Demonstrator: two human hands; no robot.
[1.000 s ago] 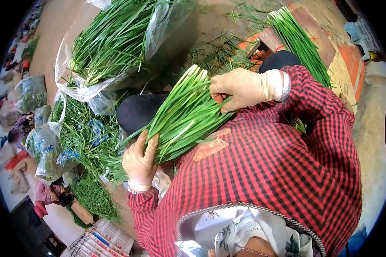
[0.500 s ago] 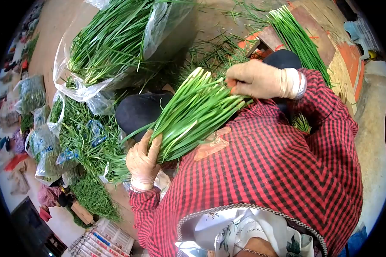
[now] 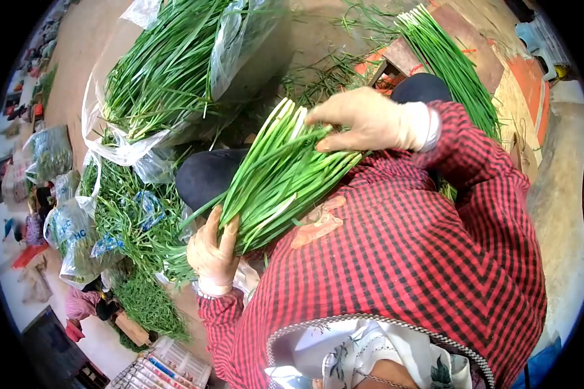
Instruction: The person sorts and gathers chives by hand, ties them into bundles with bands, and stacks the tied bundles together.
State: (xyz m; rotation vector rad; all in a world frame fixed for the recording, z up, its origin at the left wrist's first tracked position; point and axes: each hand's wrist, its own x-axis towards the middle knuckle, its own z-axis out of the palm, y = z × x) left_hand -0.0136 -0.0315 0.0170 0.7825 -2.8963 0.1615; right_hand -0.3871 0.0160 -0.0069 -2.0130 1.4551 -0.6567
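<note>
Left hand (image 3: 214, 249) holding one green bunch (image 3: 282, 178) | right hand (image 3: 366, 120) half-open at its pale ends | one bundle (image 3: 449, 68) on board (image 3: 477, 48)

- Stalks (image 3: 162, 71) in a bag (image 3: 243, 55), front left
- A heap (image 3: 133, 214) beside the left knee (image 3: 207, 178)
- More bags (image 3: 74, 240) left of the heap
- A bunch (image 3: 449, 68) on a board (image 3: 485, 61), front right

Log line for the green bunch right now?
left hand: holds green bunch | right hand: at its pale ends | plastic bag: open, more greens inside
</note>
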